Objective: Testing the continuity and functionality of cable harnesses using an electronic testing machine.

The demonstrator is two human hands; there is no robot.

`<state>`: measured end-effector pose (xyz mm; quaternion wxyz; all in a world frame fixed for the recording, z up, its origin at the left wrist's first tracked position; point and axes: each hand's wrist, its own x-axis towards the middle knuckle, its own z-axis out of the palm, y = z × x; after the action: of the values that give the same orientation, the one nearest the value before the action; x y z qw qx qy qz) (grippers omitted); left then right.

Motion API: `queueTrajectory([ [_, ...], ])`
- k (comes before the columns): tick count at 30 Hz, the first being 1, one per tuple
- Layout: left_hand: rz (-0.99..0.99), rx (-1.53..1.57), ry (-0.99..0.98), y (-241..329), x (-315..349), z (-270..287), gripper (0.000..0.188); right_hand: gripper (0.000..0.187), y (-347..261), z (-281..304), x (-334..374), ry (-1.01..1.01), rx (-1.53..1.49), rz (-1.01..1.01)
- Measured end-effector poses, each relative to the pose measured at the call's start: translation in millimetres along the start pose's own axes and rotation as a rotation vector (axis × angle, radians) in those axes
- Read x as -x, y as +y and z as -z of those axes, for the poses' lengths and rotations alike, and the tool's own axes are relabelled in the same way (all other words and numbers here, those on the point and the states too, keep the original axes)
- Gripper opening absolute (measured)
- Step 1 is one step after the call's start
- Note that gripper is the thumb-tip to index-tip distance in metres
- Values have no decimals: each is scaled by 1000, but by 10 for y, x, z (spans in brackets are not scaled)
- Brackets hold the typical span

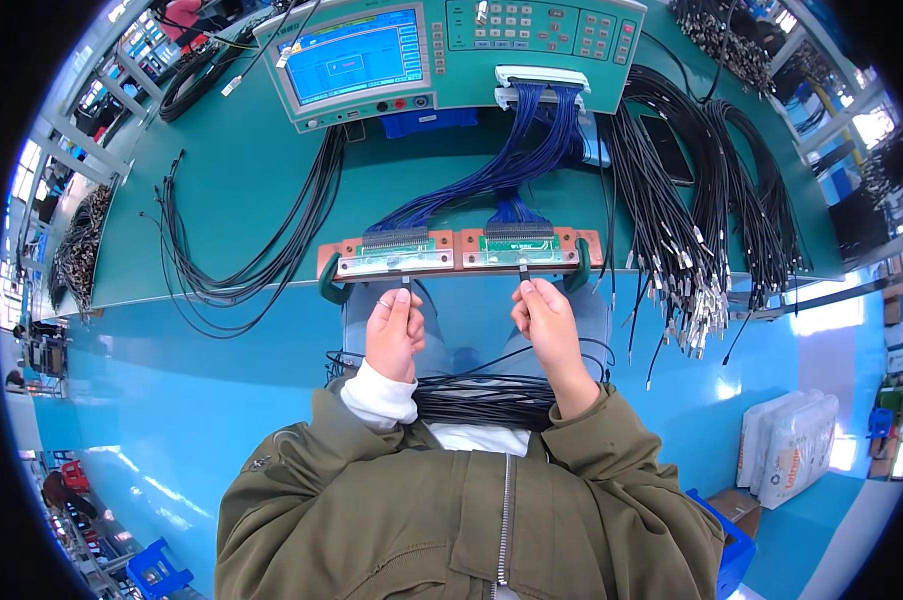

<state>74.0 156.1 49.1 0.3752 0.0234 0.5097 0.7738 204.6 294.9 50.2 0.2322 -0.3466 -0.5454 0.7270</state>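
Observation:
My left hand [397, 328] pinches a black cable connector [406, 283] at the front edge of the left green circuit board [397, 252]. Likewise, my right hand [544, 315] is closed on another black cable connector [524, 271] at the right circuit board [512, 247]. Whether either plug is fully seated is too small to tell. Both boards sit on a copper-brown fixture [459, 250] at the table edge, held by dark green clamps [333, 283]. Blue wires [472, 185] run from the boards to a tester [452, 60]. A coil of black cable [482, 398] lies across my lap.
The tester's lit screen [352, 58] stands at the back of the green table [232, 150]. Bundles of black cables with metal ends [687, 260] hang over the right edge. More black cables [272, 260] lie on the left. White sacks [789, 445] stand on the floor at right.

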Motion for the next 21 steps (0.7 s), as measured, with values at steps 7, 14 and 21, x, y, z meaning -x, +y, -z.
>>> queueTrajectory([
  [7, -38, -67, 43, -34, -56, -67, 19, 19, 9, -51, 12, 20, -56, 2],
  [14, -61, -58, 57, -36, -64, -16, 19, 20, -115, -116, -2, 26, -269, -79],
  [21, -91, -67, 66, -38, -108, 54, 20, 20, -60, -32, -46, -30, -210, -53],
])
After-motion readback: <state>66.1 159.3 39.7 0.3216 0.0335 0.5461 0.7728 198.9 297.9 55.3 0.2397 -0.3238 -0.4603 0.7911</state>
